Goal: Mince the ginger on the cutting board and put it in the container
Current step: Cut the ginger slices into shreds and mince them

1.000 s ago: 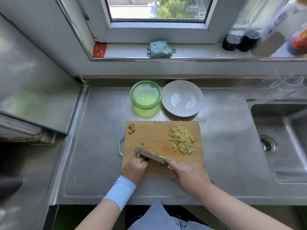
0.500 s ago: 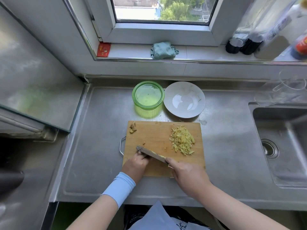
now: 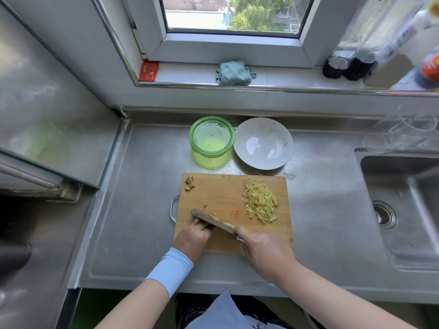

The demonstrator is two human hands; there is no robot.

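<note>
Head view: the knife (image 3: 213,220) is gripped by the right hand (image 3: 261,248) on the cutting board (image 3: 225,193); the left hand (image 3: 193,238) is curled beside the blade, and whether anything is held cannot be told; ginger (image 3: 260,201) is piled nearby.

Home kitchen: steel counter (image 3: 147,210), sink (image 3: 399,210), windowsill bottles (image 3: 346,67).

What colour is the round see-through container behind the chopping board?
Green: the round translucent plastic container, head view.

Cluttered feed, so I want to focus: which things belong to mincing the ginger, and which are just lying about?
In the job: knife, cutting board, ginger shreds, green container, left hand, right hand gripping the knife.
Lying about: white bowl, teal cloth, red packet, dark bottles, sink.
</note>
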